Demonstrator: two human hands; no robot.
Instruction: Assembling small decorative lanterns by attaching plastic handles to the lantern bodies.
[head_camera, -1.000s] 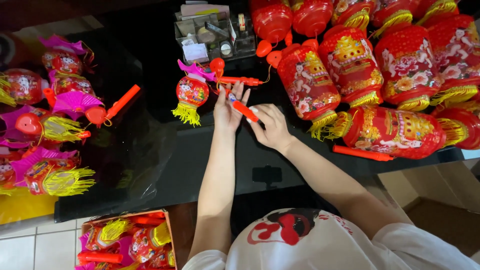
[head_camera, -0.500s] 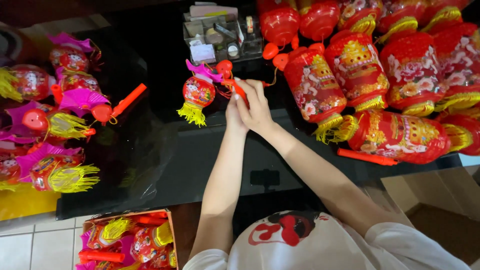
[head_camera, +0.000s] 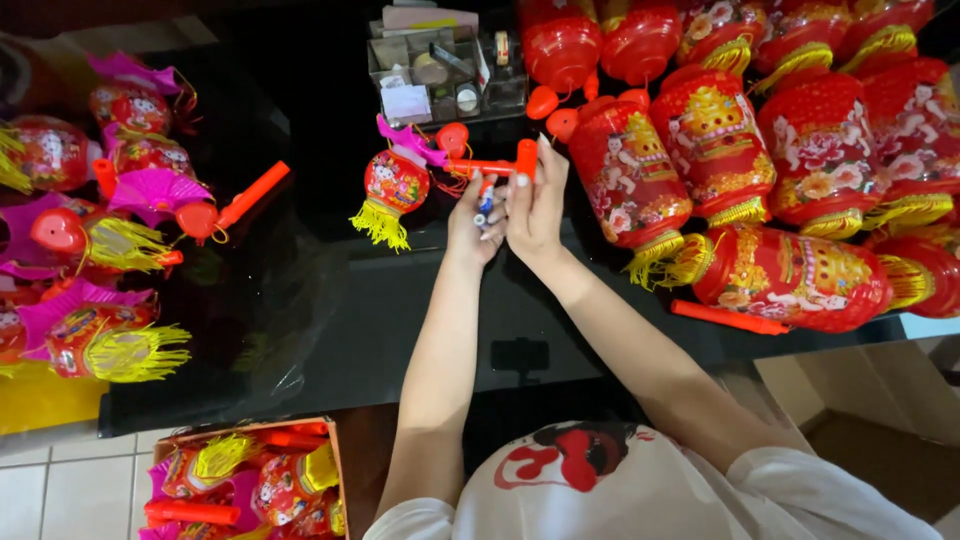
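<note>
Near the upper centre of the frame both hands meet over the black table (head_camera: 330, 330). The right hand (head_camera: 537, 205) has its fingers closed on an orange stick handle (head_camera: 492, 166), which runs left to a small red lantern (head_camera: 393, 185) with a yellow tassel lying on the table. The left hand (head_camera: 474, 222) is curled around a small object with blue on it; what it is cannot be told. Just above the hands a clear organiser tray (head_camera: 445, 70) holds small boxes, round tape rolls and papers. At the lower left a cardboard box (head_camera: 245, 480) is filled with more small lanterns and orange sticks. Large red lanterns (head_camera: 760, 150) crowd the upper right; pink-topped lanterns (head_camera: 110, 200) lie at the left.
</note>
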